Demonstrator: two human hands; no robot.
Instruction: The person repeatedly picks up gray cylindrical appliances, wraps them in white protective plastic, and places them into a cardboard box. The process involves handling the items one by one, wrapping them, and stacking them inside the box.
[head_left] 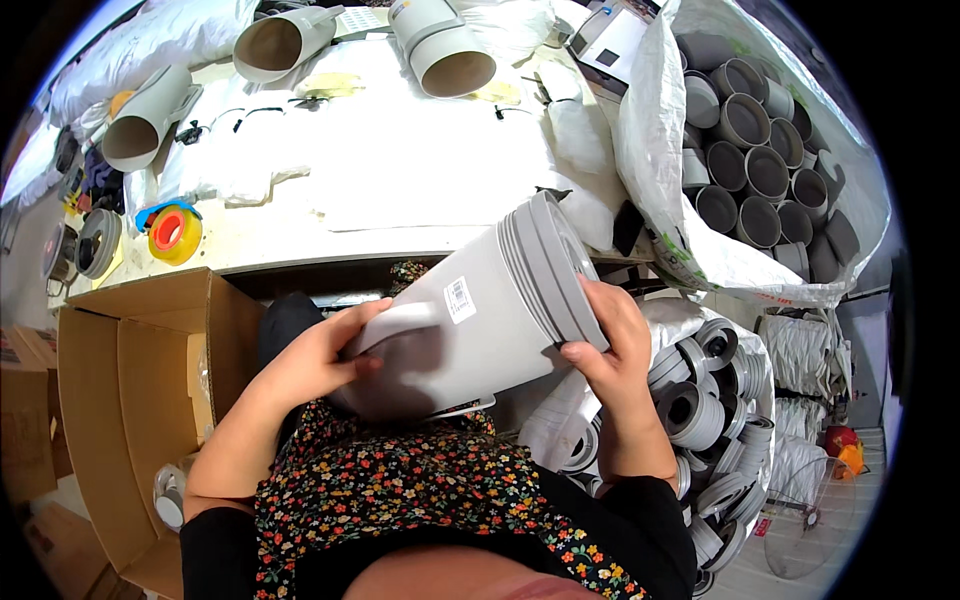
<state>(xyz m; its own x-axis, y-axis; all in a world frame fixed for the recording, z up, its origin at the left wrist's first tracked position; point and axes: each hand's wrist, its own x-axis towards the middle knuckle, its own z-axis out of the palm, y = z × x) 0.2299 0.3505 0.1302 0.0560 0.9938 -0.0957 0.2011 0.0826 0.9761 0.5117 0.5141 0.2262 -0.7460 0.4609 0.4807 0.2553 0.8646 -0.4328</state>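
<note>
A large grey plastic pitcher (pixel 465 350) lies tilted in front of my body, its top toward the upper right. My left hand (pixel 325 355) is closed around the pitcher's pale handle (pixel 403 318). A ribbed grey lid (pixel 553 270) sits in the mouth of the pitcher. My right hand (pixel 618 338) grips the lid's rim, thumb on the near side and fingers over the top. On the pitcher's side is a small white label (pixel 459 300). The pitcher's lower end is partly hidden by my left arm and the floral apron.
Three grey pitchers without lids, including one (pixel 140 130) at left, lie on the white-covered table (pixel 400 170). Tape rolls (pixel 175 235) rest at its left edge. An open cardboard box (pixel 140 330) stands at left. Right are a white sack (pixel 645 130) of grey cups and a bag of ribbed lids (pixel 693 415).
</note>
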